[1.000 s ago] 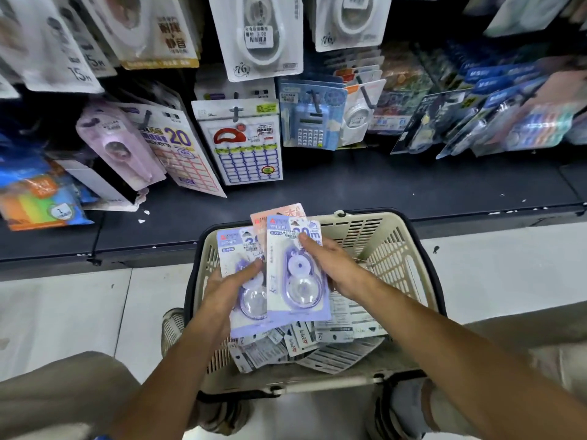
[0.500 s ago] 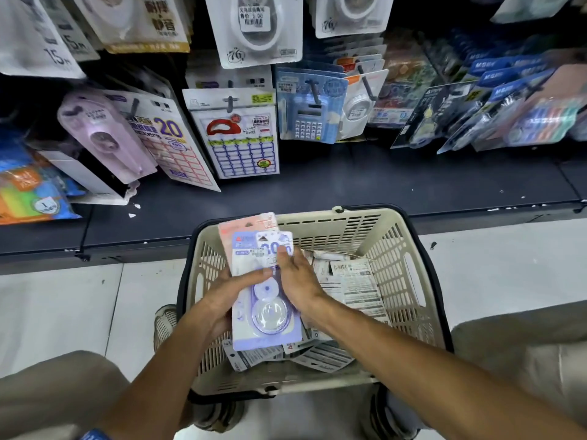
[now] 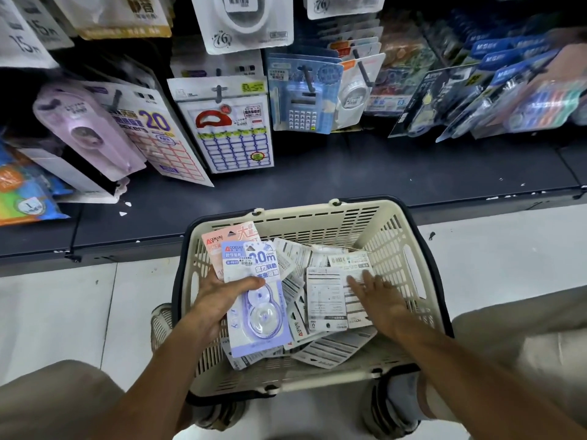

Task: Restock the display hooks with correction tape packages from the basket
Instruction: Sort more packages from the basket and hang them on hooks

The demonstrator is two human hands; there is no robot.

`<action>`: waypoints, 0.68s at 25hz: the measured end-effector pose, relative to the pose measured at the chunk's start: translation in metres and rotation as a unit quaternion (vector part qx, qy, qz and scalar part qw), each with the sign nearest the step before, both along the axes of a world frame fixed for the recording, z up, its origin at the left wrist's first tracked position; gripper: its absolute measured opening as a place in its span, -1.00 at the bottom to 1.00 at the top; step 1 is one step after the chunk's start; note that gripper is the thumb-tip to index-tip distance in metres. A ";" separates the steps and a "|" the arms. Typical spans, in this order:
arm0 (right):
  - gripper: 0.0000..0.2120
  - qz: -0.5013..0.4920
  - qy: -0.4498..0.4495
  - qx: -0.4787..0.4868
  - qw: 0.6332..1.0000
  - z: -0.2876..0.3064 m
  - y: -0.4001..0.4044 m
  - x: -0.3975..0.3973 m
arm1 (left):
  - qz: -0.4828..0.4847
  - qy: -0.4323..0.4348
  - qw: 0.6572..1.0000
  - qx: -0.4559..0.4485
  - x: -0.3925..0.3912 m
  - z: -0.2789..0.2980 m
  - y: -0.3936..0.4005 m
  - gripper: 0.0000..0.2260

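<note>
Left hand [image 3: 219,300] grips a small stack of correction tape packages over the basket's left edge: purple package [image 3: 255,300] on top, face up, thumb curled across its front, pink package [image 3: 230,239] behind it with only the top strip showing; fingers under the stack are hidden, so count in the stack can't be told. Right hand [image 3: 378,300] is spread flat, fingers straight, lying on the loose packages [image 3: 324,296] in the basket [image 3: 390,236], holding nothing. Those packages lie mostly back-side up, overlapping across the basket floor; print too small to read. Basket sits on the floor against the front edge of the dark bottom shelf [image 3: 381,176]. Display hooks [image 3: 307,78] above carry sticker sheets [image 3: 235,134], a calculator pack [image 3: 300,103] and other cards; upper packs are cut off by the top edge, the right-hand ones blurred. Knees and shoes partly hidden under arms and basket
</note>
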State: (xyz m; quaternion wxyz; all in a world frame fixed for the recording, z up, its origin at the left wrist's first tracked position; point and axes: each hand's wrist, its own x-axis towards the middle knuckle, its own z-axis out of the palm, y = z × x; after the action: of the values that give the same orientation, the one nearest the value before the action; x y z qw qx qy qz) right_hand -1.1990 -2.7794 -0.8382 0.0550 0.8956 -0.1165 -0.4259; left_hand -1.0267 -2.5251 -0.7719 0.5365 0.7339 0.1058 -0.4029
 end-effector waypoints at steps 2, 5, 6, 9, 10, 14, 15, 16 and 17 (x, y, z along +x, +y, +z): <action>-0.17 0.073 -0.014 -0.034 0.997 -0.001 0.001 -0.005 | -0.007 -0.007 1.000 -0.001 0.000 -0.001 -0.002 -0.57; -0.53 0.048 -0.044 0.053 0.996 0.024 -0.015 0.011 | -0.024 -0.024 0.999 0.010 0.001 -0.005 -0.007 -0.55; -0.64 0.002 -0.059 0.091 0.994 0.038 -0.024 0.019 | -0.041 -0.034 0.998 0.013 0.000 -0.006 -0.009 -0.55; -0.78 -0.099 -0.177 0.160 0.966 0.098 -0.059 0.043 | -0.100 -0.057 0.993 0.008 -0.011 0.001 -0.026 -0.53; -0.79 -0.118 -0.228 0.181 0.949 0.122 -0.072 0.051 | -0.113 -0.060 0.992 0.001 -0.014 0.006 -0.034 -0.51; -0.84 -0.259 -0.326 0.394 0.819 0.248 -0.120 0.051 | -0.166 -0.084 0.980 -0.076 -0.013 0.063 -0.078 -0.51; -0.84 -0.292 -0.339 0.445 0.776 0.279 -0.127 0.044 | -0.172 -0.093 0.975 -0.104 -0.013 0.084 -0.090 -0.48; -0.83 -0.315 -0.357 0.484 0.734 0.305 -0.133 0.038 | -0.176 -0.104 0.970 -0.136 -0.013 0.105 -0.102 -0.45; -0.84 -0.329 -0.382 0.511 0.697 0.326 -0.135 0.032 | -0.177 -0.111 0.963 -0.168 -0.013 0.126 -0.113 -0.44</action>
State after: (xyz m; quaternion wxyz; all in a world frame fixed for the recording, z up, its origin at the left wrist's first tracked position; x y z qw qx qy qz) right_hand -1.1667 -2.9146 -0.5121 -0.6035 0.7763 -0.1792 -0.0324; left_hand -1.0402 -2.6381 -0.6462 0.5809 0.6803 -0.1551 -0.4193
